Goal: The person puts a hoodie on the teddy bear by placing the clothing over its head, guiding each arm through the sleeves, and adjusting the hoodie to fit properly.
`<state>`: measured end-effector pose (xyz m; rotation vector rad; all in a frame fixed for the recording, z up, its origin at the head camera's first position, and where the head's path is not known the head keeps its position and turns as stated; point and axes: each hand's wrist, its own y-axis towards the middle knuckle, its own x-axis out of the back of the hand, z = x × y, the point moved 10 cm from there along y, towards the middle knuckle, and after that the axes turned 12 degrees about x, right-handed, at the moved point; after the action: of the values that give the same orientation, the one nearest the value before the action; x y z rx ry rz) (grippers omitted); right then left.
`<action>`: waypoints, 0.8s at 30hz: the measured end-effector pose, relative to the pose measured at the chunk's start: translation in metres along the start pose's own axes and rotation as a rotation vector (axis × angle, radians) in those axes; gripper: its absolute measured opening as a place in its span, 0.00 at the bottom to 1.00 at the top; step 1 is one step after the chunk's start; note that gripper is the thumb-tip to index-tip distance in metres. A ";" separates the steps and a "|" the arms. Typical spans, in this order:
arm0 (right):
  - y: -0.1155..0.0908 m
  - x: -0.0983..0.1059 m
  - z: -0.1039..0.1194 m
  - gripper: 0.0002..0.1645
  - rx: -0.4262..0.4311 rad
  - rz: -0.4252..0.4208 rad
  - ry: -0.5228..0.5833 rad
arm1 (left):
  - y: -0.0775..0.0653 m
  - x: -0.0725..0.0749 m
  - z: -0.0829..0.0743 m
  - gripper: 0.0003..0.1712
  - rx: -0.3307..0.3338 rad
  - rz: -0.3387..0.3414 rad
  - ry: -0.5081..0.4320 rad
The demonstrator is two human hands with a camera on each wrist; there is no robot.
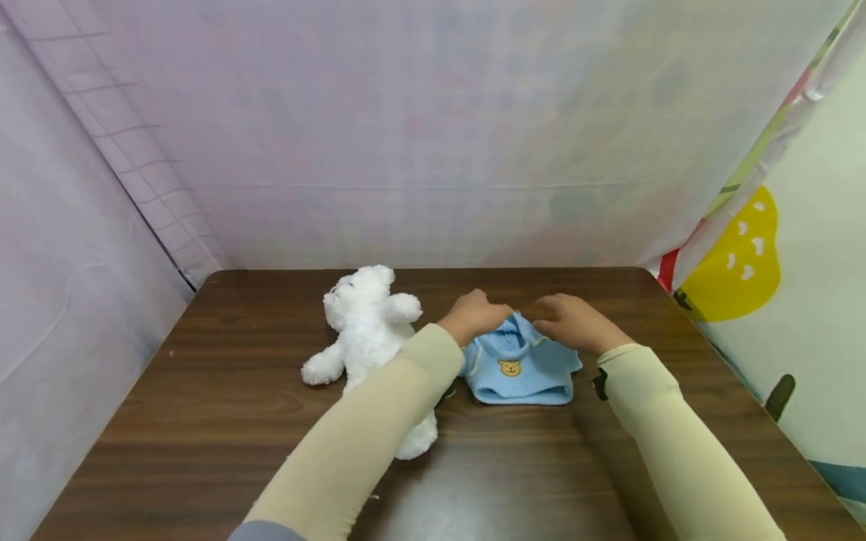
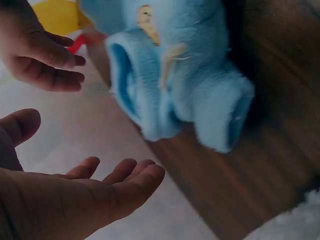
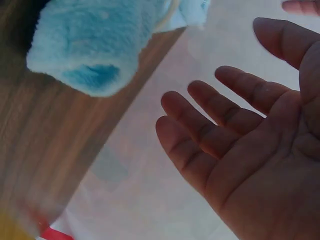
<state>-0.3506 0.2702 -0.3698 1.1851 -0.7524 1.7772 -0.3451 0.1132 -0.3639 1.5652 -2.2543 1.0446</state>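
Plush toy [image 1: 368,338], white and furry, lies on the wood-grain table [image 1: 223,361], its lower body partly behind the left sleeve [image 1: 361,432]. Next comes the left hand [image 1: 476,315], loosely open and holding nothing, near the collar [image 1: 507,344] of a light-blue fleece top [image 1: 537,376] with a bear-face patch [image 1: 510,367], lying on the table. Rightmost, the right hand [image 1: 576,323] is spread open, empty.

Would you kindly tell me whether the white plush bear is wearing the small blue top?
No, the blue top rests on the brown table, to the right of the white plush bear, whose visible torso is bare.
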 end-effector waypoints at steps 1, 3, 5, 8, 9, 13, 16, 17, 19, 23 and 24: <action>0.001 -0.003 -0.001 0.31 -0.007 0.011 0.006 | 0.003 -0.002 0.003 0.37 0.007 0.005 0.010; 0.003 -0.007 -0.003 0.30 -0.016 0.028 0.015 | 0.007 -0.004 0.007 0.33 0.015 0.003 0.040; 0.004 -0.010 -0.005 0.28 -0.025 0.037 0.023 | 0.011 -0.006 0.011 0.26 0.008 -0.020 0.119; 0.006 -0.016 -0.011 0.26 -0.034 0.050 0.030 | 0.015 -0.010 0.016 0.18 0.016 -0.049 0.305; 0.008 -0.018 -0.014 0.26 -0.042 0.053 0.035 | 0.015 -0.011 0.017 0.16 0.018 -0.065 0.369; 0.014 -0.028 -0.024 0.27 -0.068 0.080 0.055 | 0.017 -0.014 0.025 0.13 0.060 -0.096 0.531; 0.018 -0.033 -0.028 0.26 -0.071 0.091 0.061 | 0.019 -0.013 0.029 0.15 0.099 -0.118 0.560; 0.019 -0.035 -0.029 0.24 -0.072 0.094 0.062 | 0.019 -0.013 0.030 0.15 0.107 -0.123 0.558; 0.020 -0.035 -0.029 0.18 -0.064 0.096 0.054 | 0.019 -0.012 0.031 0.15 0.116 -0.129 0.541; 0.016 -0.030 -0.028 0.07 -0.079 0.064 0.068 | 0.019 -0.007 0.028 0.15 0.080 -0.151 0.467; 0.015 -0.027 -0.027 0.07 -0.080 0.044 0.072 | 0.019 -0.006 0.027 0.13 0.070 -0.146 0.433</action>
<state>-0.3699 0.2771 -0.4050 1.0536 -0.8045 1.7995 -0.3536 0.1033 -0.3951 1.3443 -1.8076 1.2857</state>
